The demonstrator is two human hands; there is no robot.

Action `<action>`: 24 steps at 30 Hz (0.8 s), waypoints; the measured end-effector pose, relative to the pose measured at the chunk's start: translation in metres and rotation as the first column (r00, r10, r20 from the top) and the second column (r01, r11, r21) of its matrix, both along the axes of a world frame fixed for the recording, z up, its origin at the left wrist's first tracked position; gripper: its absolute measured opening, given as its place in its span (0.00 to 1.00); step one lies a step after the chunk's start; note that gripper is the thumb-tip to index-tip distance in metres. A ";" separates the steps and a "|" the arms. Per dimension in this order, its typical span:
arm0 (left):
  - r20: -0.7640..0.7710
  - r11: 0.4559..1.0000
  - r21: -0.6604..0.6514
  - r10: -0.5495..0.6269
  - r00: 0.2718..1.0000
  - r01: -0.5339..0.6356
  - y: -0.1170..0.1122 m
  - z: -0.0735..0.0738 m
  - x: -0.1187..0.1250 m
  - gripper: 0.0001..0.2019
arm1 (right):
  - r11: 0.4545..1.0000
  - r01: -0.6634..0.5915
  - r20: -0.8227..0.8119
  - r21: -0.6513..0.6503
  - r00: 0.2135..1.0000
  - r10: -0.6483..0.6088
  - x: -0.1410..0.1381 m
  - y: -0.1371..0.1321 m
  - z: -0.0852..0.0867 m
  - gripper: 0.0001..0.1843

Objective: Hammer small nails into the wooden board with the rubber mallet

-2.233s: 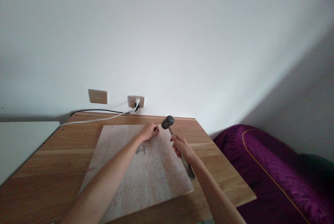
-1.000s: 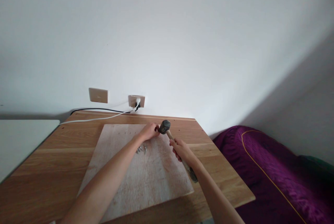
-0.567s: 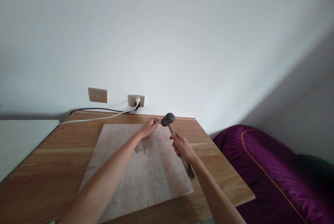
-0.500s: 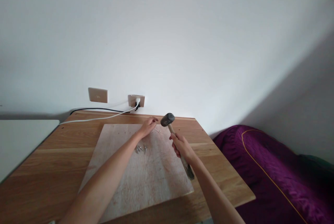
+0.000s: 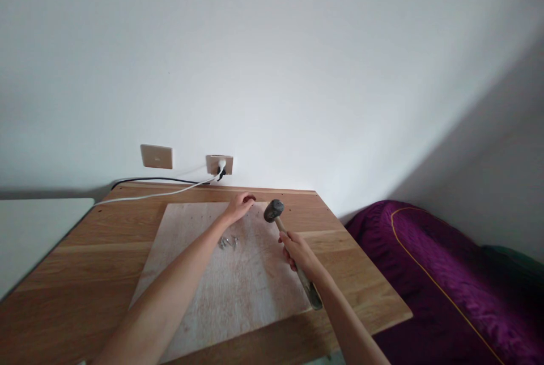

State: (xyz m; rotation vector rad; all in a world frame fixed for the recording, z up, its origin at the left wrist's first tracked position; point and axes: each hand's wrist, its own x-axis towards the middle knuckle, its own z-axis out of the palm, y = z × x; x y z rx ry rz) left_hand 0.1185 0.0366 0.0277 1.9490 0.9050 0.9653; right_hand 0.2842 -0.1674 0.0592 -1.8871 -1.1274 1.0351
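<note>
My right hand (image 5: 297, 251) is closed round the wooden handle of a hammer (image 5: 273, 210). The dark hammer head hangs low over the far part of a pale plywood board (image 5: 238, 291). My left hand (image 5: 239, 206) hovers just left of the head near the board's far edge. Its fingers are loosely curved and apart, and nothing shows in them. A small heap of several metal nails (image 5: 227, 242) lies on the board beneath my left forearm. Any nail under the hammer head is too small to make out.
The board lies on a wooden table (image 5: 85, 274) against a white wall. A white cable (image 5: 161, 194) and a black one run along the table's back to a wall socket (image 5: 219, 164). A purple cushion (image 5: 433, 280) lies to the right, a white surface (image 5: 38, 229) to the left.
One second ago my left hand pinched something right beside the hammer head; it has since loosened and drawn slightly left. The hammer rose, then came down again toward the board.
</note>
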 end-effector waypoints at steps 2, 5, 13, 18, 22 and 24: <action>-0.039 0.999 0.039 -0.030 0.999 0.031 -0.002 0.005 0.000 0.12 | 1.000 0.004 0.023 -0.007 1.000 -0.004 -0.002 0.001 -0.004 0.17; -0.183 0.977 0.137 -0.136 0.974 0.162 -0.005 0.017 -0.007 0.10 | 1.000 0.011 0.054 0.008 0.998 -0.012 -0.004 0.004 -0.007 0.16; -0.581 0.806 0.099 -0.429 0.691 0.583 -0.030 0.051 -0.065 0.09 | 0.999 0.008 0.064 0.051 0.998 -0.012 -0.004 0.002 -0.011 0.16; -0.662 0.798 0.057 -0.419 0.621 0.599 -0.042 0.052 -0.076 0.12 | 0.998 0.016 0.057 0.065 0.998 -0.019 -0.005 0.000 -0.014 0.17; -0.710 0.814 0.022 -0.396 0.583 0.580 -0.046 0.053 -0.070 0.11 | 0.998 0.014 0.080 0.064 0.997 -0.019 -0.005 -0.001 -0.012 0.17; -0.721 0.810 -0.003 -0.408 0.560 0.587 -0.045 0.054 -0.067 0.12 | 0.998 0.008 0.098 0.062 0.995 -0.014 -0.006 -0.001 -0.011 0.17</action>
